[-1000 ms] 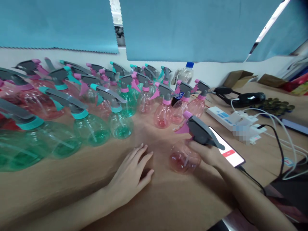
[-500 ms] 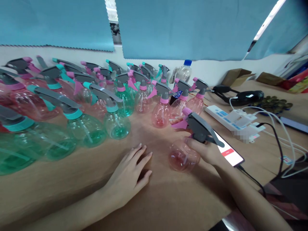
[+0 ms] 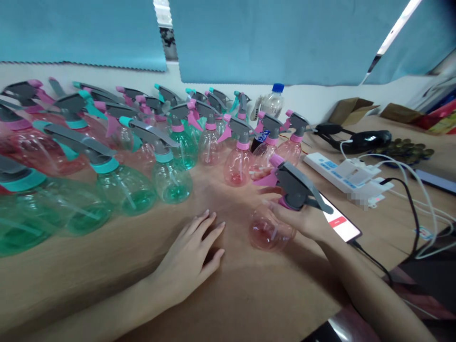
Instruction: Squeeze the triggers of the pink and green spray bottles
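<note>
My right hand point(image 3: 302, 221) is wrapped round the neck of a pink spray bottle point(image 3: 270, 230) with a grey trigger head point(image 3: 295, 187) and pink nozzle; the bottle stands on the brown table point(image 3: 249, 294). My left hand point(image 3: 190, 261) lies flat on the table to its left, fingers stretched out and holding nothing. Behind both hands stand several pink and green spray bottles point(image 3: 171, 175) in rows.
A phone point(image 3: 338, 221) with a lit screen lies under my right wrist, cable attached. A white power strip point(image 3: 342, 173) with plugs and cables sits to the right. A clear water bottle point(image 3: 272, 102), cardboard boxes point(image 3: 351, 111) and a black device point(image 3: 363, 140) are at the back.
My right hand has shifted its grip slightly on the pink bottle, which has moved a little. The left hand stays flat in place.
</note>
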Available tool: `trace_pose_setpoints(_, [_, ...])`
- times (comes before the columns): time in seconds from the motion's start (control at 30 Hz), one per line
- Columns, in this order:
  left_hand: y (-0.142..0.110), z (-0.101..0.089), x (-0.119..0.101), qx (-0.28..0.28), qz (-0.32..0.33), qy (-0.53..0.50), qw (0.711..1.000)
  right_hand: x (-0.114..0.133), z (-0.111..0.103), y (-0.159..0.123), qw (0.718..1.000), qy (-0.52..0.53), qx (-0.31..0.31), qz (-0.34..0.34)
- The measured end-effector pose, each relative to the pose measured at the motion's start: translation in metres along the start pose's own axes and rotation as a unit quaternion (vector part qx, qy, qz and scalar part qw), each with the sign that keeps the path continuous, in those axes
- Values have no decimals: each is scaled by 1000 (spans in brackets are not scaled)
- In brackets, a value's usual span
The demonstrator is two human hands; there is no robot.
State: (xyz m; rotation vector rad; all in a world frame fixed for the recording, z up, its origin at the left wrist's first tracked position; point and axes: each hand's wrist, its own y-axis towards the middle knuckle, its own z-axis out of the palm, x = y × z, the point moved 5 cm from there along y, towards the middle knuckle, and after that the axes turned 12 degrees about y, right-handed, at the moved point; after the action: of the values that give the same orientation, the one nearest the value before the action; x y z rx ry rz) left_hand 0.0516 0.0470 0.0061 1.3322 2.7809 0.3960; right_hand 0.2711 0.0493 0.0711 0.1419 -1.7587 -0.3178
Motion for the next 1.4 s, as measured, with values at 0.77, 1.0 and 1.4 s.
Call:
trace_pose_setpoints(0.77, [1,-1,0,0,5,-3,1000,1,-4,-6,998,39,15,37])
trace_pose_setpoints(1.0, [1,0,0,6,1,-3,1000,-4,-14,-16,996,-21,-70,55])
trace_pose_setpoints(1.4, [1,-1,-1,0,0,-2,1000,-5,-13,-12,997,-23,-53,51])
